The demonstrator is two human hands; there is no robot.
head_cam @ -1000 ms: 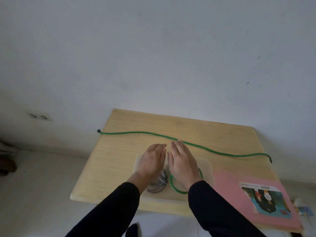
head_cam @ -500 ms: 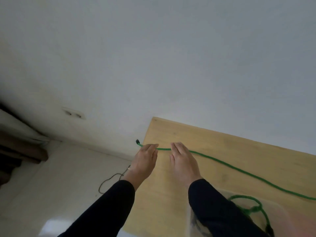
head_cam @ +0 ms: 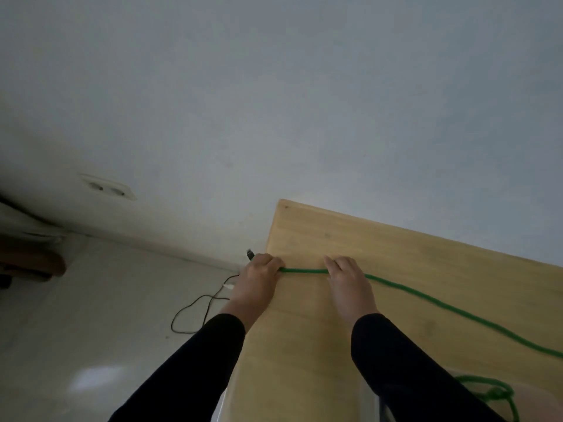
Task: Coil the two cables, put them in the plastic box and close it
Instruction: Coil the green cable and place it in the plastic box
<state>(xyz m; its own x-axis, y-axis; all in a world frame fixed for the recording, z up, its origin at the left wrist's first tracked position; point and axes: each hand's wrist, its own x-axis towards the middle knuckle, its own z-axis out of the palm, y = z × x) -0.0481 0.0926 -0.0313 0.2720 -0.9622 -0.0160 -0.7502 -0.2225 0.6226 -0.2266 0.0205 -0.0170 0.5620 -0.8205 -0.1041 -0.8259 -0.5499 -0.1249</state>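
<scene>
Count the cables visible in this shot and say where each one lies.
2: a green cable stretched across the wooden table, gripped by both hands, and a thin black cable on the floor left of it. Others may be hidden.

Left hand (head_cam: pixel 257 278) closed around green cable (head_cam: pixel 426 296) near its dark plug (head_cam: pixel 250 254) at left edge of wooden table (head_cam: pixel 396 248), centre frame. Right hand (head_cam: pixel 350 280) gripping same cable just beside. Cable running to lower right, looped at plastic box (head_cam: pixel 370 400). Thin black wire (head_cam: pixel 195 303) on floor, left.
</scene>
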